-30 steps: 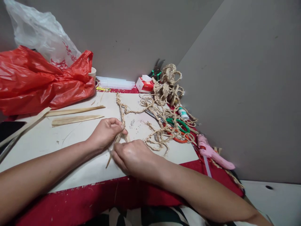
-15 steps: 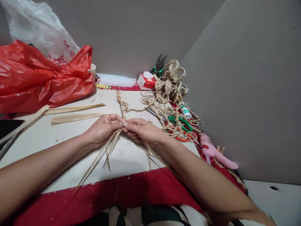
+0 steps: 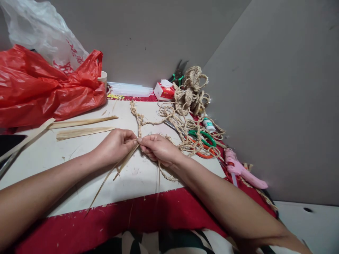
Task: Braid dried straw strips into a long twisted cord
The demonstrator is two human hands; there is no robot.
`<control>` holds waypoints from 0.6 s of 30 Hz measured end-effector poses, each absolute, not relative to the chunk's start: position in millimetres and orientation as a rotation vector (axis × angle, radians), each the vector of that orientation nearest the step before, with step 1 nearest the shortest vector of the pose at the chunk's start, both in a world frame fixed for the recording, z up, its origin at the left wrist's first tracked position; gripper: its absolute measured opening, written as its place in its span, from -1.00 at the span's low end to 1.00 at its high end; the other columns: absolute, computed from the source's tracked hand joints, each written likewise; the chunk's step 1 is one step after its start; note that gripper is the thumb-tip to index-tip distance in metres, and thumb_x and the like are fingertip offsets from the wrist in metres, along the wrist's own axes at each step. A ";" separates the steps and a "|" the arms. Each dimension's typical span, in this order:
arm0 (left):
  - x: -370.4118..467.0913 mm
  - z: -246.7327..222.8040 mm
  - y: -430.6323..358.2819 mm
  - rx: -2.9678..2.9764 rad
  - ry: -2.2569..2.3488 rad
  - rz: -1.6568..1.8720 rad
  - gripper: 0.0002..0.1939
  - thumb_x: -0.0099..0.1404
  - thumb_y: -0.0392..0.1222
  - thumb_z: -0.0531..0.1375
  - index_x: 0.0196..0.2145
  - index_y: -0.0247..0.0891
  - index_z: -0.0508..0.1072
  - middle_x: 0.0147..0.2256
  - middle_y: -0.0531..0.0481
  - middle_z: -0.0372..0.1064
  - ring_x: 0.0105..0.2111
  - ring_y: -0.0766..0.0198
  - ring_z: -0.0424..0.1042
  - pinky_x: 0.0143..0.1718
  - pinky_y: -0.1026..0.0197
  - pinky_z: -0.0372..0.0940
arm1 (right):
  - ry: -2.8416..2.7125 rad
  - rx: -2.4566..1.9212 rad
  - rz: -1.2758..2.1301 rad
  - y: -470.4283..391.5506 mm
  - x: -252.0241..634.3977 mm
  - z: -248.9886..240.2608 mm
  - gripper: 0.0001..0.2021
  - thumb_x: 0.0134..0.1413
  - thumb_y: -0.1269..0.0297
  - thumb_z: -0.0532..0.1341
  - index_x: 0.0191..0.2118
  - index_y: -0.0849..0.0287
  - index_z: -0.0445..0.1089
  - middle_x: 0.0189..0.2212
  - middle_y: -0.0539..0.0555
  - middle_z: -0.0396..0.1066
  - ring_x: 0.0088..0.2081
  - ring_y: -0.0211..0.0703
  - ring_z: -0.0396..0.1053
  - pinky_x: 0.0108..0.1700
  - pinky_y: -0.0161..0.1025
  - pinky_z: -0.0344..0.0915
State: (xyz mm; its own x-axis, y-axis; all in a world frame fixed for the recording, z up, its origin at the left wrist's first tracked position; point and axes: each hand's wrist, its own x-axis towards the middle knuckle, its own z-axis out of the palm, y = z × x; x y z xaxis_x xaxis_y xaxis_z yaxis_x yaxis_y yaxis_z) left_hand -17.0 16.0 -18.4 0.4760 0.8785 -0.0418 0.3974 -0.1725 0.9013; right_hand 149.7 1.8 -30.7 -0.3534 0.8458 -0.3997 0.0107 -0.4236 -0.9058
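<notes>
Both my hands meet at the near end of a braided straw cord [image 3: 140, 130], which runs away from me over the white board [image 3: 116, 190]. My left hand [image 3: 120, 144] is closed, its thumb and forefinger pinching straw strands [image 3: 125, 160] that hang loose toward me. Fingertips touching it, my right hand [image 3: 159, 148] pinches the strands at the same spot; its lower fingers are curled. A thin strand dangles below my right hand, beside a loop of finished braid [image 3: 169, 176]. The exact crossing of the strands is hidden by my fingers.
Flat straw strips [image 3: 84, 133] lie left, near a red plastic bag [image 3: 53, 91]. At right are heaped braided cord [image 3: 194, 88], green-handled scissors [image 3: 203, 135], a small white bottle [image 3: 208, 124] and a pink glue gun [image 3: 243, 171]. A tissue pack [image 3: 163, 91] stands behind.
My hands stay at the braid's end, fingers shifting slightly. The loose strands below have swung and closed together, and the braid loop under my right wrist shows more clearly.
</notes>
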 end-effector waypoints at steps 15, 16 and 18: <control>-6.9 -25.3 -27.0 2.251 1.305 0.312 -0.84 0.15 -0.23 0.12 -0.29 -0.25 0.43 -0.67 0.02 0.18 -0.66 0.22 0.15 -0.48 0.20 0.03 | -0.785 -1.177 2.056 -7.6 143.7 -26.8 -0.74 -0.10 0.28 0.27 -0.59 0.23 0.18 -0.79 -0.22 -0.11 -0.74 -0.52 -0.27 -0.73 -0.49 -0.32; -6.4 -25.1 -30.6 2.280 1.269 0.266 -0.86 0.14 -0.25 0.13 -0.32 -0.25 0.44 -0.68 0.03 0.16 -0.67 0.22 0.14 -0.49 0.19 0.02 | -0.788 -1.186 2.067 -7.2 144.5 -25.6 -0.81 -0.10 0.30 0.26 -0.55 0.27 0.25 -0.79 -0.23 -0.11 -0.73 -0.51 -0.27 -0.73 -0.49 -0.31; -7.2 -18.9 -35.0 2.290 1.144 0.224 -0.91 0.14 -0.22 0.14 -0.47 -0.23 0.42 -0.69 0.03 0.13 -0.70 0.27 0.08 -0.50 0.20 -0.01 | -0.797 -1.190 2.087 -5.9 147.0 -23.1 -0.86 -0.08 0.33 0.23 -0.48 0.32 0.32 -0.78 -0.23 -0.13 -0.73 -0.51 -0.29 -0.72 -0.50 -0.32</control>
State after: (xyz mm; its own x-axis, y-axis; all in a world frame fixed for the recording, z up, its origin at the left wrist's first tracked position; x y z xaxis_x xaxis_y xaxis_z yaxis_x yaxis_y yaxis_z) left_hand -7.2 -35.0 -18.9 0.6212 0.7775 -0.0981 0.6829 -0.4758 0.5543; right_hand 147.0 -5.9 -23.1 -0.4171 0.7421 -0.5247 -0.2032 -0.6388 -0.7420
